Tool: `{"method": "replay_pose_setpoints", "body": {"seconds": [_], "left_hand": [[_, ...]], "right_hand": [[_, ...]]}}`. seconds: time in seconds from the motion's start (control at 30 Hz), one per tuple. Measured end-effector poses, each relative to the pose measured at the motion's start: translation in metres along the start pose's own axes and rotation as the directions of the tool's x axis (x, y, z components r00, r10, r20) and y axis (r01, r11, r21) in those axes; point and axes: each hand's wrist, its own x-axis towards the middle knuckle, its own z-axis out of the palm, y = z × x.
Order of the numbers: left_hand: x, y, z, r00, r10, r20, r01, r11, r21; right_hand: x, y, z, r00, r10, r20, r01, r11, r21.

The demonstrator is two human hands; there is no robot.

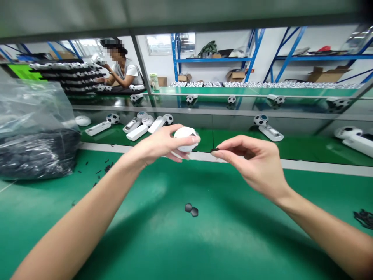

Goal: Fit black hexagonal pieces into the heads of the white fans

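The left hand (163, 143) grips a white ball (183, 134) with a dark patch, the thumb across its near side and the fingers curled beneath. Just to its right, apart from the ball, the right hand (256, 161) pinches a small black piece (215, 150) between thumb and forefinger. The ball is left of this piece, between the two hands, and both are held above the far edge of the green tabletop (163, 245). Two black pentagonal pieces (194, 212) lie on the tabletop, nearer than the hands and between the forearms. A clear plastic bag (32, 151) of black pieces sits at the left, with loose black bits (109, 167) to its right; a black pile (363, 218) lies at the right edge. Beyond the hands, white handles (271, 133) lie beside football-patterned balls (113, 118). At the far left, a co-worker (125, 72) holds another such ball.
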Motion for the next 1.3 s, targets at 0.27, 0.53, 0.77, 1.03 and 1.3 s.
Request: {"method": "replay_pose_setpoints", "body": {"seconds": [0.27,0.53,0.77,1.03,1.3], "left_hand": [[0.004,-0.016,0.048,0.942,0.328,0.067,-0.275,0.872,-0.405],[0.002,-0.024,0.067,0.846,0.532,-0.043,-0.533,0.838,-0.115],[-0.006,-0.025,0.073,0.793,0.599,-0.107,-0.604,0.797,-0.014],[-0.003,-0.033,0.086,0.686,0.655,-0.317,-0.665,0.741,0.091],[0.023,-0.036,0.071,0.678,0.546,-0.493,-0.679,0.721,-0.136]], "right_hand": [[0.013,-0.004,-0.009,0.983,0.169,0.076,-0.181,0.964,0.193],[0.015,-0.001,-0.012,0.934,0.278,0.223,-0.33,0.911,0.247],[0.009,-0.005,-0.006,0.936,0.291,0.199,-0.335,0.909,0.249],[0.001,-0.013,-0.005,0.911,0.287,0.295,-0.366,0.893,0.261],[-0.011,-0.008,0.0,0.848,0.343,0.404,-0.334,0.938,-0.094]]}}
